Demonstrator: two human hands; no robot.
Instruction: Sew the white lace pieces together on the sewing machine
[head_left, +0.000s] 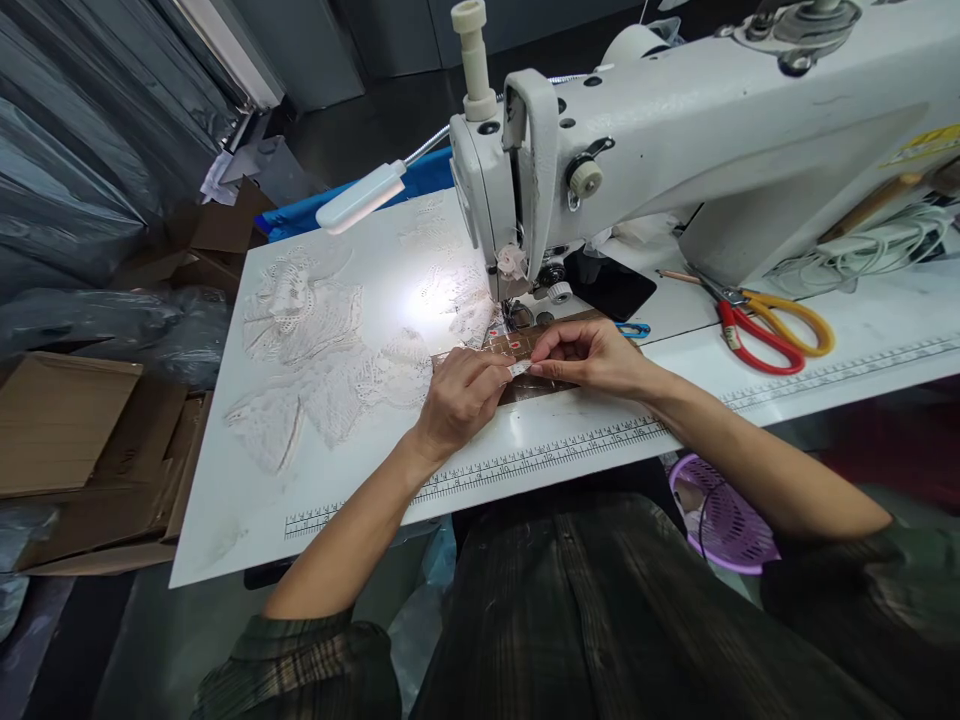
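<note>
White sewing machine (660,140) towers just beyond right hand (589,355); white lace pieces (334,395) spread out left of left hand (466,388); red-and-yellow scissors (735,297) lie over to right of right hand. And here: left hand curled nearly closed, fingers gripping one end of small white strip (520,368); right thumb and forefinger pinching other end, strip bridging gap between hands.

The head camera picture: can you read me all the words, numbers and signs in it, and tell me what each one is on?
"10", "12", "15": on the ruler along the front edge of the table; its other numbers are mostly too small.
Scissors: a label on the red handle, too small to read.
Sewing machine: a yellow mark, unreadable.
Cardboard box: faint marks, too blurred to read.
</note>
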